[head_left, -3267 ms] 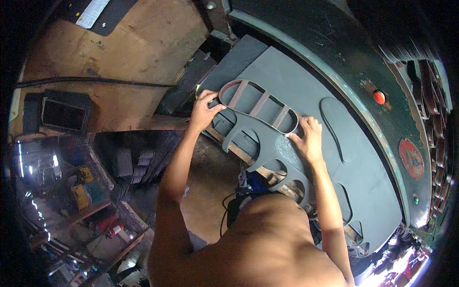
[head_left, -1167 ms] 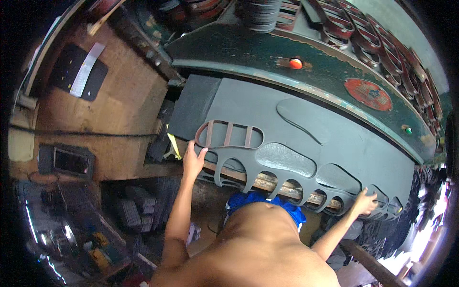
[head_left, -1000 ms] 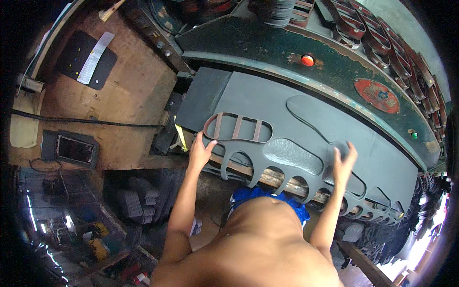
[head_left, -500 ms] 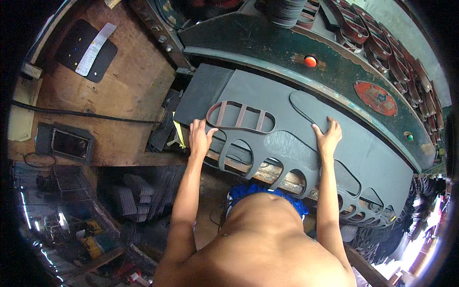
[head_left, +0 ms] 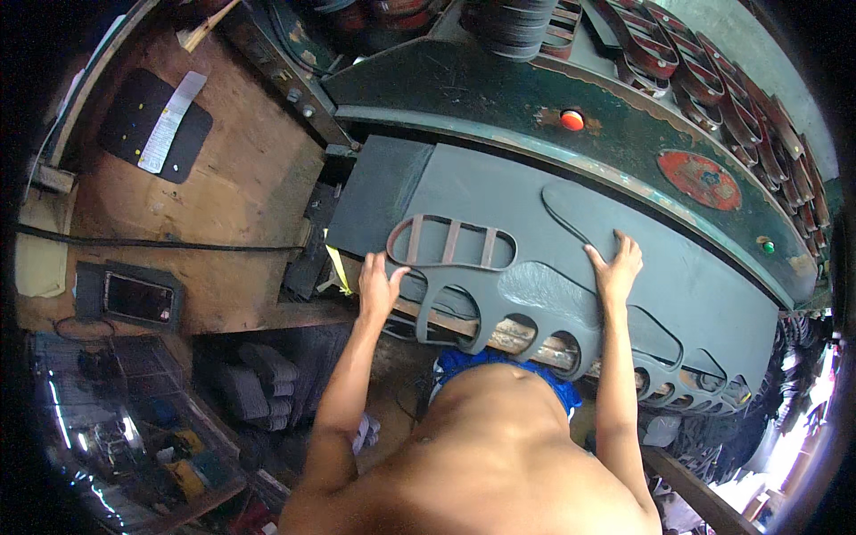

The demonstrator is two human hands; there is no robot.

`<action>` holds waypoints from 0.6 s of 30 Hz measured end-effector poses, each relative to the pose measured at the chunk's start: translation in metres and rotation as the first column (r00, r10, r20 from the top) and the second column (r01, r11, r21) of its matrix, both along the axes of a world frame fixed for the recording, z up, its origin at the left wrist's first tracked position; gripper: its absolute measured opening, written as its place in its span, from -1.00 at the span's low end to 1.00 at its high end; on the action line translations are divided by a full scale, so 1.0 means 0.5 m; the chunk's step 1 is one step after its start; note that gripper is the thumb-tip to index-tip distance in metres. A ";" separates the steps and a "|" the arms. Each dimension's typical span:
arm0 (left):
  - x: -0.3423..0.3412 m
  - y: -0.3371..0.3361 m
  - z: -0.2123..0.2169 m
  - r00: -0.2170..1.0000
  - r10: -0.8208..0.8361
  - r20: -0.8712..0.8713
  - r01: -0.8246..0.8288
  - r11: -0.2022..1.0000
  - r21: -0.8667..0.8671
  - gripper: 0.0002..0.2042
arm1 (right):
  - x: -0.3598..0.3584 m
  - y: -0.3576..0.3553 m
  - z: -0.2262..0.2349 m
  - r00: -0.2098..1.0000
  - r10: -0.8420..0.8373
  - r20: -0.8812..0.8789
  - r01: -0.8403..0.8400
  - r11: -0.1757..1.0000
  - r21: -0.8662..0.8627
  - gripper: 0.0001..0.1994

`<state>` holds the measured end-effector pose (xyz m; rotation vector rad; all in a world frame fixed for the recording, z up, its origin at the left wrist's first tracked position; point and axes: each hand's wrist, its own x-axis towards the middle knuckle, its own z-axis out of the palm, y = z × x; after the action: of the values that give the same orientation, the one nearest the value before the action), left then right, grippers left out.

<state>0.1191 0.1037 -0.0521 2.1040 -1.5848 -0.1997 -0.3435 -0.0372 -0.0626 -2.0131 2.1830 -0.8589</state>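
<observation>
Print [head_left: 161, 138] marks white strip [head_left: 173, 121], right hand [head_left: 615, 271] spread on sheet [head_left: 486, 189], left hand's [head_left: 378, 287] grip unclear.

Stacked dies [head_left: 713, 90] atop a machine [head_left: 499, 102] show a workshop.

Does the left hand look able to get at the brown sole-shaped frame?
Likely yes: the left hand is near the left end of the sole-shaped frame, with nothing visible between them.

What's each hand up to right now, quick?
Left hand: open, thumb and fingers apart, beside the brown frame.
Right hand: open, on the grey sheet, holding nothing visible.
</observation>
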 end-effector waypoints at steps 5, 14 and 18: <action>0.012 0.000 0.025 0.998 -0.059 -0.011 0.060 0.994 0.088 -0.41 | -0.004 0.013 -0.003 0.999 0.022 0.031 -0.022 1.000 -0.001 -0.27; 0.075 -0.066 0.060 0.923 -0.282 -0.262 0.317 0.943 0.103 -0.27 | 0.117 0.055 0.053 0.821 0.480 0.310 -0.524 0.848 0.075 -0.37; 0.088 -0.081 0.052 0.901 -0.295 -0.319 0.342 0.934 0.102 -0.30 | 0.213 0.059 0.053 0.677 0.673 0.298 -0.725 0.679 0.115 -0.30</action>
<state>0.1632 0.0630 -0.0261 1.7991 -1.7591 -0.7430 -0.2368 -0.0078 -0.0359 -2.2144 1.1221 -0.6400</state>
